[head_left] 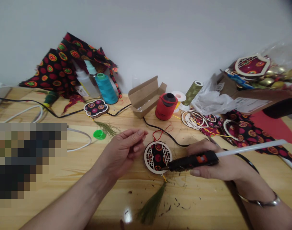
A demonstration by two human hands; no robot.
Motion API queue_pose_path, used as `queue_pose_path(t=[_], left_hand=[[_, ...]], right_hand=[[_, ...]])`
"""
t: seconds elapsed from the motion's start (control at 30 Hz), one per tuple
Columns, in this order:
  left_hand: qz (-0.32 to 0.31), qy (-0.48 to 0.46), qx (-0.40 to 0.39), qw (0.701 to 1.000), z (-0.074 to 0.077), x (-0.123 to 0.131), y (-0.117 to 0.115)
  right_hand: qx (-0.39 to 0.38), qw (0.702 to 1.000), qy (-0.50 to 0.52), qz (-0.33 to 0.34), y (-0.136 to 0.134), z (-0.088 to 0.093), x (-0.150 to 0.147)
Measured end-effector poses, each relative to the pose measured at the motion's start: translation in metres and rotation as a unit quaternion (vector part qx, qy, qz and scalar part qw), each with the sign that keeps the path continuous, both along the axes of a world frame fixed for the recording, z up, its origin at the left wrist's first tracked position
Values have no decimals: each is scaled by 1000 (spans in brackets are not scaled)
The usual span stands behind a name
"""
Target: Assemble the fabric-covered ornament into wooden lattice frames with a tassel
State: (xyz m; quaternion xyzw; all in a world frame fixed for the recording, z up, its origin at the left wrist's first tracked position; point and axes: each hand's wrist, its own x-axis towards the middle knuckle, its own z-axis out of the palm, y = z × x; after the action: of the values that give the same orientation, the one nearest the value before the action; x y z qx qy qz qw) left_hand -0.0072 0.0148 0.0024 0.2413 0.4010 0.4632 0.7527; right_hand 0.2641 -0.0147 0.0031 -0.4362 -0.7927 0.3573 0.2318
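Note:
A round pendant (157,157) lies on the wooden table, its pale lattice frame backed with dark patterned cloth. A red cord (157,135) loops from its top, and a green tassel (153,203) hangs from a yellow knot below. My right hand (208,159) grips a black hot glue gun (194,160), with a white glue stick (253,148) jutting from its back. The gun's nozzle is at the pendant's lower right edge; whether it touches cannot be told. My left hand (128,147) is beside the pendant, fingers curled together in a pinch; anything between them is hidden.
Behind stand a red thread spool (166,107), a small cardboard box (147,97), a turquoise thread cone (107,89) and glue bottles. A cloud-shaped pendant (96,108) and green cap (99,134) lie left. Wooden rings (195,119) and a filled carton (246,99) are right. Black cable crosses the table.

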Motion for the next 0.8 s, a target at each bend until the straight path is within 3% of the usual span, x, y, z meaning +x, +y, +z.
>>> queue_pose_path(t=[0.33,0.47,0.6,0.8], left_hand=[[13,0,-9,1000,-1,1,0],[6,5,-13,1000,-1,2,0],[-7,-2,-7,1000,-1,1,0],[-2,77,-5,997,0,2,-3]], right_hand=[[30,999,-2,-17,-2,-7,7],[44,998,44,-9,-2,-8,9],[5,993,121,8,-1,-5,10],[-74,964,250,-52,-4,-4,7]])
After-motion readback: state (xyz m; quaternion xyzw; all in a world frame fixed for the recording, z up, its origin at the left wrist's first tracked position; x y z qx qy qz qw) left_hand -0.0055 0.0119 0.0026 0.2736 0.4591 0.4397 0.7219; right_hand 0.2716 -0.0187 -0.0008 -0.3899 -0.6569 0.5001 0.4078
